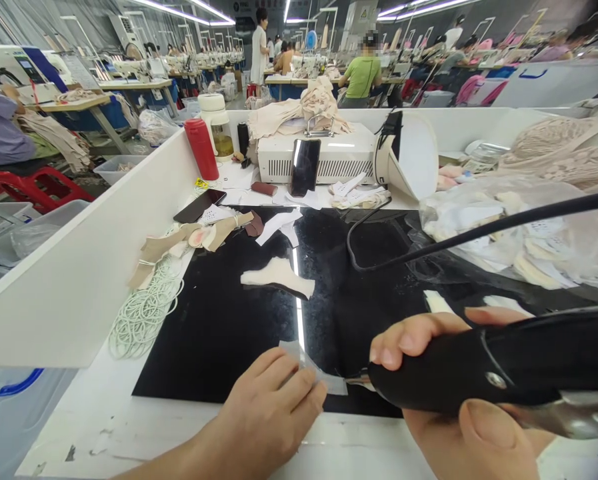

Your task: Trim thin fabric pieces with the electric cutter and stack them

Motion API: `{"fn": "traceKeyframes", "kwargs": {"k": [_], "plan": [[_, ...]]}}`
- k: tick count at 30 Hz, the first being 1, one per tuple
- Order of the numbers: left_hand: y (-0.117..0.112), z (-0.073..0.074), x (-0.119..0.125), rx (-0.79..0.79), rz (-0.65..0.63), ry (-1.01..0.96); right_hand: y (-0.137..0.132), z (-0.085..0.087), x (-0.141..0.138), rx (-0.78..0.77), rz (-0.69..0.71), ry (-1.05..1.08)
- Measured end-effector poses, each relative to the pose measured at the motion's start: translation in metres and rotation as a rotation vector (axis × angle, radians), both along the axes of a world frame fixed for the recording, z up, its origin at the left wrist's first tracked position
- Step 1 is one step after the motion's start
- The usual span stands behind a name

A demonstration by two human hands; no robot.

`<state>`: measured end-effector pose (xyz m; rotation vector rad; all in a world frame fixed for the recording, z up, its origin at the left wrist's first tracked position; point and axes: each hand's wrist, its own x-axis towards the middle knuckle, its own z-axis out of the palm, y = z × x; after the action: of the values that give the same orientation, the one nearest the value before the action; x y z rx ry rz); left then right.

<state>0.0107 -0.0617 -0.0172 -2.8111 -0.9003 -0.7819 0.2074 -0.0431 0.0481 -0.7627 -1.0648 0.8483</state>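
Note:
My left hand presses its bent fingers, close together, onto a thin greyish translucent piece. The piece lies near the front edge of a glossy black mat, partly hidden under those fingers. My right hand is wrapped round a thick black hand tool with a narrow metal tip. The tip points left and meets, or almost meets, the right end of the translucent piece. Farther back on the mat sits a cream padded cutout with a dark lower edge. Two pale cutouts, one of them, show behind the tool.
A black cable arches over the mat's right side. At left lie a heap of pale green cord and beige scraps. Behind stand a vented white box, a phone and a red bottle. Bagged pieces lie right.

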Motion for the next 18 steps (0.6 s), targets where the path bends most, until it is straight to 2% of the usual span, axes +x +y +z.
{"fn": "traceKeyframes", "kwargs": {"k": [6, 10, 13, 18], "plan": [[-0.003, -0.002, 0.018, -0.018, 0.026, -0.019, -0.002, 0.001, -0.001, 0.003, 0.001, 0.009], [-0.004, -0.013, 0.033, 0.005, 0.08, 0.024, -0.002, 0.003, -0.001, -0.015, 0.002, 0.002], [-0.004, -0.018, 0.034, -0.022, 0.083, 0.002, -0.002, 0.003, -0.001, -0.015, 0.009, -0.013], [-0.004, -0.007, 0.024, -0.086, 0.022, -0.063, -0.002, 0.002, -0.001, -0.004, -0.003, -0.007]]}}
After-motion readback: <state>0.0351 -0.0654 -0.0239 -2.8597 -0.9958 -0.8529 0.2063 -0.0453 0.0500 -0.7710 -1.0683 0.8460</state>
